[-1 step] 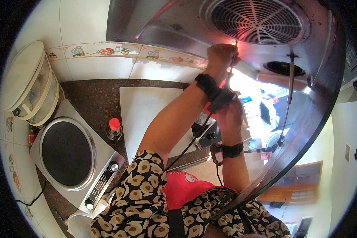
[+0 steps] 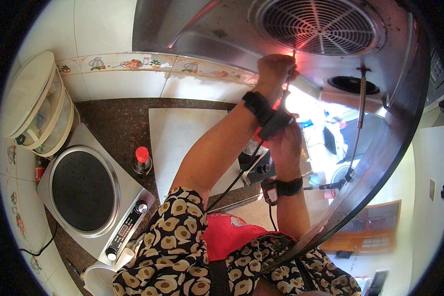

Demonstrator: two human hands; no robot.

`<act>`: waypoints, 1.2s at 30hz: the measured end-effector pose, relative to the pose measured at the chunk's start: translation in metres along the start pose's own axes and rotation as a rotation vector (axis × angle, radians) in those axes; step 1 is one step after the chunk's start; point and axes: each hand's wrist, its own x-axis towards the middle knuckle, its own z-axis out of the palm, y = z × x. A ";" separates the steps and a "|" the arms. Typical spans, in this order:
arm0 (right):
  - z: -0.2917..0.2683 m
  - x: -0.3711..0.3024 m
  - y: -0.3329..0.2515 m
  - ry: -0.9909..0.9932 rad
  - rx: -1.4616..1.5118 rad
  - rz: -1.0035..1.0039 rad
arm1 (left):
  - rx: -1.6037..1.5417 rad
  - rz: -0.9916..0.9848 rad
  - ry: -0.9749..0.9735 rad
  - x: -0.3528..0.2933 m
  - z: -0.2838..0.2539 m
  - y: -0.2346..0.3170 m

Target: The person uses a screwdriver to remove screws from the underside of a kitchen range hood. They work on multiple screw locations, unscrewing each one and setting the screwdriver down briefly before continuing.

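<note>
Metal hood (image 2: 323,64) above both hands (image 2: 274,69) (image 2: 287,143)

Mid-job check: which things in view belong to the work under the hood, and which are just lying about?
In the work:
hood
thin rod, tip by the grille
left hand, apparently closed on the rod
right hand, lower, grip hidden

Lying about:
hot plate
red-capped bottle
white tiered holder
</note>
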 end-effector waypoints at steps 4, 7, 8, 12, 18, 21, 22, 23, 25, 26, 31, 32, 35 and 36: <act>-0.001 0.000 0.000 0.046 -0.026 0.022 | -0.024 0.029 0.006 0.004 -0.001 -0.003; -0.002 0.001 -0.001 0.040 -0.018 0.047 | -0.016 0.016 0.039 0.006 0.000 -0.005; -0.002 0.002 -0.001 0.033 -0.010 0.049 | -0.015 0.012 0.044 0.007 0.000 -0.006; 0.004 0.002 -0.003 0.061 0.018 0.041 | -0.012 0.021 0.021 0.008 0.000 -0.004; 0.013 0.005 -0.002 0.144 -0.070 -0.052 | 0.186 -0.014 0.049 -0.006 0.001 -0.005; 0.009 0.007 0.001 0.088 -0.189 -0.152 | 0.330 0.024 0.045 -0.015 0.004 -0.011; 0.007 0.006 0.001 0.080 -0.179 -0.148 | 0.264 0.032 0.031 -0.016 0.004 -0.011; 0.005 0.006 0.002 0.071 -0.169 -0.144 | 0.205 0.002 0.019 -0.017 0.004 -0.011; 0.004 0.002 0.000 0.086 -0.064 -0.054 | 0.108 -0.045 -0.005 -0.017 0.002 -0.010; 0.005 -0.002 -0.003 0.110 0.031 0.033 | 0.072 -0.063 -0.016 -0.016 0.001 -0.009; 0.019 -0.017 -0.021 0.143 0.218 0.300 | -0.014 -0.073 -0.087 -0.015 -0.002 -0.009; 0.022 -0.018 -0.022 0.199 0.201 0.310 | -0.029 -0.078 -0.094 -0.015 -0.002 -0.009; 0.024 -0.013 -0.021 0.211 -0.005 0.200 | -0.025 -0.147 -0.108 -0.010 -0.002 -0.009; 0.022 -0.011 -0.019 0.131 -0.089 0.129 | -0.024 -0.165 -0.118 -0.010 -0.003 -0.008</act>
